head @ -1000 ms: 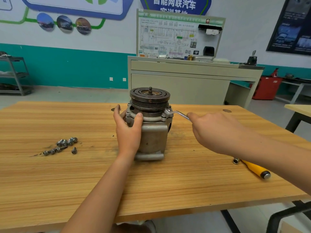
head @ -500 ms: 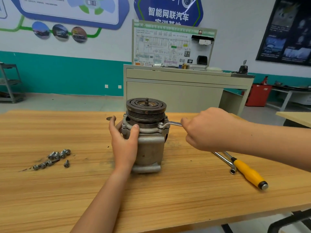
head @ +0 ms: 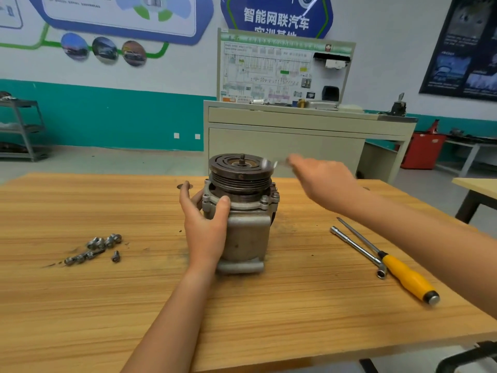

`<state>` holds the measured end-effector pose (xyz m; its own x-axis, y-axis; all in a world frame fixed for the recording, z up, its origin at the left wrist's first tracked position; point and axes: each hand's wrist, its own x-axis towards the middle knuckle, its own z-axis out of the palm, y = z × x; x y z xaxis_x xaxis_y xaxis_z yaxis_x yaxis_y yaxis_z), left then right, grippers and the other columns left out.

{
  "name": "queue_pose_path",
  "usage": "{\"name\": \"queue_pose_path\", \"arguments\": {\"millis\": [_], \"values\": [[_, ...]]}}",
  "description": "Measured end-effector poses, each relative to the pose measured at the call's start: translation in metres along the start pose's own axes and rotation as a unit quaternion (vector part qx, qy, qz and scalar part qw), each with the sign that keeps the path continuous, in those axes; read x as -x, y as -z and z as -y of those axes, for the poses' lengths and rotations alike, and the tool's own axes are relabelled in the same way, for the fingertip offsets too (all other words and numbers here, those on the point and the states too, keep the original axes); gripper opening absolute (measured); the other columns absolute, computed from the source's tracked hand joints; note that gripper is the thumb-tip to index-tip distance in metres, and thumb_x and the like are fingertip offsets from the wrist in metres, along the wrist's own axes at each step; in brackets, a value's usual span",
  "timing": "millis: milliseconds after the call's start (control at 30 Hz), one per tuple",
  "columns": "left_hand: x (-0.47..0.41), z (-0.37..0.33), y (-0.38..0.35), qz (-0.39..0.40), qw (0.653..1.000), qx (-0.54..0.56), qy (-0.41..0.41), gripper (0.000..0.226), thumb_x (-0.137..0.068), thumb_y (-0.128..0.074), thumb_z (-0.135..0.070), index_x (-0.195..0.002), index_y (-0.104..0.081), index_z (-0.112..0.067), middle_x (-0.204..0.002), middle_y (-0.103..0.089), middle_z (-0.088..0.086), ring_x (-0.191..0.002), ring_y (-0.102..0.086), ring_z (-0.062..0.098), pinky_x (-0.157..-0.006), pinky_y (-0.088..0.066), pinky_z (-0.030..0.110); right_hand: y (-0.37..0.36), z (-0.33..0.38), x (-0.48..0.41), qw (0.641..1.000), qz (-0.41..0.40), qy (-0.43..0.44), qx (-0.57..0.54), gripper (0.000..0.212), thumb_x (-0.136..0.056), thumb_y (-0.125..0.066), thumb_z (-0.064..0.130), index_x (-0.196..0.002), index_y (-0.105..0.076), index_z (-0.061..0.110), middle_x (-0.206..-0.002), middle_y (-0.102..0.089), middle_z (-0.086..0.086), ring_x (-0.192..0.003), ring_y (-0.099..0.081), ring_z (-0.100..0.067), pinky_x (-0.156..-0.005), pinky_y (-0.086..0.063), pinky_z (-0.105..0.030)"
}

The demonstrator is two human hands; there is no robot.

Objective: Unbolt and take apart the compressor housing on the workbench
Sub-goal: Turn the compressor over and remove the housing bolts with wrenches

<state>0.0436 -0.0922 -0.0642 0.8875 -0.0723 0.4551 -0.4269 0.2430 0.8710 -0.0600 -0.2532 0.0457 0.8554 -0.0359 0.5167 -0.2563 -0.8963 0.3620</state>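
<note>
The left hand (head: 205, 230) wraps the left side of the compressor (head: 242, 219), thumb on the front of the flange, fingers curled round behind and mostly hidden; the grip is closed on the casing. The right hand (head: 322, 184) hangs in the air just right of the pulley (head: 239, 170), blurred; a thin bright streak (head: 271, 164) shows at its fingertips above the pulley rim, likely a slim metal tool, but the blur hides its shape, and whether the fingers pinch it or lie loose I cannot tell. The compressor stands upright at the middle of the bench (head: 107, 305), pulley on top with a short threaded shaft (head: 242, 158) sticking up; its far side and the right rear bolts (head: 270, 197) are hard to make out. To the left, well apart, lies a small heap of bolts (head: 94, 249), one a little aside; their count is unclear. To the right lie a socket wrench (head: 357, 250) and a screwdriver (head: 403, 273) with a yellow handle, touching or crossing near the handle; the right forearm passes over that area, cut off at the frame edge.
</note>
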Motion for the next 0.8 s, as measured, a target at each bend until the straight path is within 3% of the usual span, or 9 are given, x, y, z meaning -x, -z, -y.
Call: {"name": "queue_pose_path", "arguments": {"millis": [67,133,300,433,667,800], "values": [[0.001,-0.001,-0.001,-0.004,1.0,0.002,0.001,0.071,-0.089,-0.062,-0.027,-0.147,-0.021,-0.025,-0.123,-0.047,-0.007,-0.117,-0.047,0.011,-0.091,-0.033,0.02,0.012,-0.004,0.02,0.986,-0.074,-0.065,-0.137,0.035,-0.098,-0.037,0.018,-0.132,-0.041,0.01,-0.066,-0.054,-0.003,-0.057,-0.053,-0.029,-0.052,-0.04,-0.033],[0.001,-0.001,-0.002,-0.008,1.0,0.008,0.005,0.07,-0.089,-0.061,-0.026,-0.147,-0.022,-0.024,-0.122,-0.047,-0.008,-0.118,-0.047,0.011,-0.091,-0.033,0.019,0.026,-0.001,0.039,0.982,-0.062,-0.072,-0.166,0.038,-0.097,-0.037,0.021,-0.134,-0.04,0.015,-0.055,-0.044,0.005,-0.048,-0.046,-0.022,-0.047,-0.033,-0.029],[0.002,-0.002,-0.001,-0.003,1.0,0.012,0.01,0.071,-0.089,-0.062,-0.027,-0.147,-0.02,-0.025,-0.123,-0.046,-0.007,-0.118,-0.047,0.011,-0.094,-0.033,0.022,0.045,0.025,0.067,0.995,0.097,-0.014,-0.032,0.043,-0.098,-0.029,0.026,-0.139,-0.02,0.035,-0.062,-0.046,0.006,-0.054,-0.043,-0.014,-0.046,-0.034,-0.028],[0.003,-0.002,0.0,-0.004,1.0,0.014,0.017,0.073,-0.089,-0.063,-0.028,-0.148,-0.019,-0.027,-0.119,-0.045,-0.011,-0.116,-0.045,0.008,-0.092,-0.032,0.021,0.05,0.036,0.063,0.994,0.103,-0.019,0.029,0.052,-0.097,-0.032,0.02,-0.143,-0.011,0.035,-0.062,-0.041,0.005,-0.051,-0.033,-0.011,-0.043,-0.027,-0.027],[0.002,0.001,-0.001,-0.002,0.999,0.018,0.027,0.073,-0.088,-0.062,-0.031,-0.147,-0.019,-0.03,-0.11,-0.041,-0.025,-0.105,-0.043,-0.007,-0.081,-0.03,0.008,0.059,0.036,0.064,0.986,0.123,-0.034,0.104,0.052,-0.093,-0.038,0.012,-0.14,-0.022,0.028,-0.056,-0.038,0.006,-0.046,-0.035,-0.011,-0.037,-0.023,-0.024],[0.002,0.0,-0.003,-0.005,0.999,0.024,0.029,0.072,-0.089,-0.062,-0.031,-0.147,-0.019,-0.029,-0.112,-0.04,-0.022,-0.113,-0.04,0.002,-0.079,-0.029,0.006,0.063,0.046,0.056,0.974,0.167,0.003,0.154,0.063,-0.087,-0.041,0.0,-0.144,-0.017,0.016,-0.058,-0.035,0.002,-0.045,-0.032,-0.013,-0.036,-0.023,-0.025]]}}
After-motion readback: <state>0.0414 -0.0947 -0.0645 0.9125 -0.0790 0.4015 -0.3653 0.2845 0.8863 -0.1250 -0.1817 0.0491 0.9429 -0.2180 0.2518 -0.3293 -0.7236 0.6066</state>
